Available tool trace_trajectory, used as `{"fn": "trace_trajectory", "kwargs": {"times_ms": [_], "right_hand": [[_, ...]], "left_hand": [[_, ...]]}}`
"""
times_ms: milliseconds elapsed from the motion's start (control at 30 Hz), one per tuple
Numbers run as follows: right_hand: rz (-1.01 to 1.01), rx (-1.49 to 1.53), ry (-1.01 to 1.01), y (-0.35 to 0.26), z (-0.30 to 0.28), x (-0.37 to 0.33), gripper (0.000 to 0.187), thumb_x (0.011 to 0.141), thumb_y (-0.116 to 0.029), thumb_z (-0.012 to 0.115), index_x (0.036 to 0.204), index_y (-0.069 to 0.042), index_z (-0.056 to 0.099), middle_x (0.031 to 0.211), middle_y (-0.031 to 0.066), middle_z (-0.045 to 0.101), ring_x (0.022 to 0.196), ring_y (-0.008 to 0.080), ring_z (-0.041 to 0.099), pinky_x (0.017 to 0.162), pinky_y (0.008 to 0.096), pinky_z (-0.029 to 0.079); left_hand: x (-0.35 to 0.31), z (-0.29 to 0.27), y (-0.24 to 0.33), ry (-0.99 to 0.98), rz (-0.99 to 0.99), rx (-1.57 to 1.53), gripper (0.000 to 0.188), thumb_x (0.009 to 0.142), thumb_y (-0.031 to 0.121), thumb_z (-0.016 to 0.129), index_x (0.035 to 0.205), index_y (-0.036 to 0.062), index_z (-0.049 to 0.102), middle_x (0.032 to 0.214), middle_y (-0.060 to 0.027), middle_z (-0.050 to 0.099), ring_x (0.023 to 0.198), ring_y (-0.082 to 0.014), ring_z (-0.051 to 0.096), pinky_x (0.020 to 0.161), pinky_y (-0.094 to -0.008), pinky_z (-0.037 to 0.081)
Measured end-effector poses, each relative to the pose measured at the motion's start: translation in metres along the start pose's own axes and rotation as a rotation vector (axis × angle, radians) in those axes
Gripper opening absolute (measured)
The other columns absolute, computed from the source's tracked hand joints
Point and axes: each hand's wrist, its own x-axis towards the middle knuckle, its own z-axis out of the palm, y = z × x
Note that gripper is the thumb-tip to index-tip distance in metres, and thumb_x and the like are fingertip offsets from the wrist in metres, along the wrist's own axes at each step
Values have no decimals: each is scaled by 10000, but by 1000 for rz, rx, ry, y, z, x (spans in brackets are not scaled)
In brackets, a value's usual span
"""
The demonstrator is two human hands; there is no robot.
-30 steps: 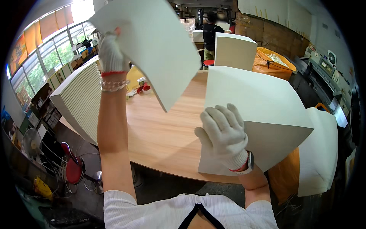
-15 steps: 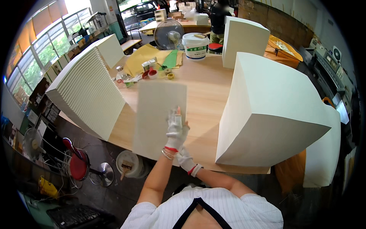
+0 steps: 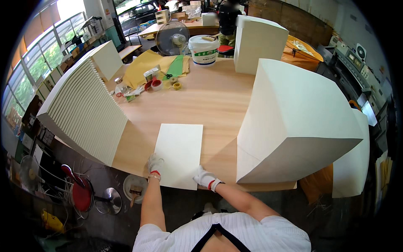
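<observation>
A white rectangular sheet of board (image 3: 180, 153) lies near the front of the wooden table, its near edge jutting slightly past the table's edge. At its left edge, my left hand (image 3: 155, 163), in a white glove with a red cuff, has its fingers closed about the border. My right hand (image 3: 205, 177), gloved the same way, grips the near right border, thumb and fingers apart across the edge. The undersides of both hands are hidden. A tall stack of white boards (image 3: 84, 113) stands left of them, and a large white stack (image 3: 268, 130) to the right.
Tape rolls (image 3: 177, 86), scissors (image 3: 168, 76) and yellow sheets (image 3: 145, 67) lie on the far left of the table (image 3: 214, 96). Behind are a white bucket (image 3: 203, 50) and fan (image 3: 173, 38). A pail with a brush (image 3: 135, 190) and red stool (image 3: 82, 195) stand below.
My left hand has gone from flat on the middle of the board to its left edge. My right hand has moved up to the right border. The board now sits nearer me.
</observation>
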Motion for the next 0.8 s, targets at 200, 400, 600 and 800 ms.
{"fn": "trace_trajectory", "kwargs": {"times_ms": [200,400,600,800], "right_hand": [[-22,116,9,10,3,-8,644,858,-439,643,1266,20,449,1019,303,662,928,447,657,800,510,513],[-275,694,-403,14,-118,-156,311,1030,-224,559,1248,-3,590,905,67,694,695,113,650,621,256,545],[-799,600,1027,52,-325,-373,199,987,-91,595,1152,-7,669,1113,105,682,936,172,661,792,285,545],[-132,-164,1649,114,-432,-422,310,980,-277,609,1081,11,660,986,144,668,913,247,650,841,354,514]], "left_hand": [[7,2,-7,-41,-25,-4,749,828,378,615,1480,74,408,1521,-179,419,1409,-354,377,1184,-444,300],[-19,-63,103,44,-120,198,794,838,411,647,1501,79,365,1504,-204,424,1326,-355,465,1113,-461,371],[-106,-211,299,171,954,-1102,503,949,156,588,1421,37,463,1330,-144,586,1234,-269,582,989,-378,482],[-304,-312,506,530,2009,-245,348,815,-20,693,1155,22,629,1210,-144,671,1095,-300,661,922,-386,539]]}}
